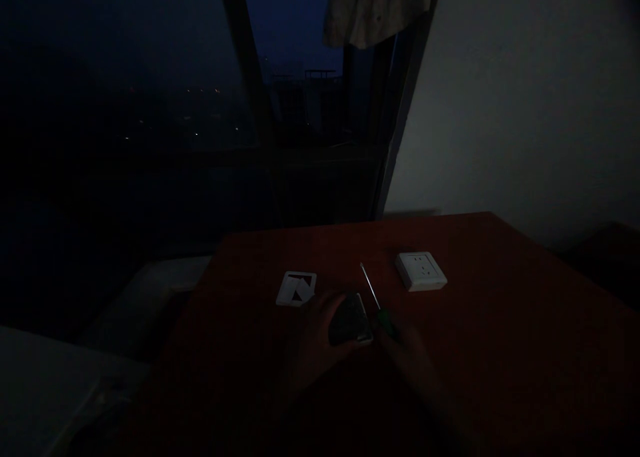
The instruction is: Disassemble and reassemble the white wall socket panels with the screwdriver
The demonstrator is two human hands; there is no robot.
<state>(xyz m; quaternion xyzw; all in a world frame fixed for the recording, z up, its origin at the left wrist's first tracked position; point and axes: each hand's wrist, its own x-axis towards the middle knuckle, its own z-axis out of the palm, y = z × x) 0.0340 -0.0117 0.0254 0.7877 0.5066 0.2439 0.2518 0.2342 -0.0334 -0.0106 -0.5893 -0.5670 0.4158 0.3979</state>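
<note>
My left hand (317, 340) is closed around a wall socket or switch module (349, 320), its dark back turned up and a thin white edge showing on its right side. The dim light hides the module's details. In my right hand (409, 352) is a screwdriver (384, 319), gripped by its green handle, with the bright metal shaft pointing up and away from me. The tip is clear of the module. Just beyond my left fingers lies a white square frame (283, 290), with white flat pieces across its opening.
A white socket box (423, 272) sits on the reddish-brown table (490, 310), right of the screwdriver. Behind the table are a dark window (305, 120) and a hanging cloth (377, 10). A pale wall (520, 110) stands at the right.
</note>
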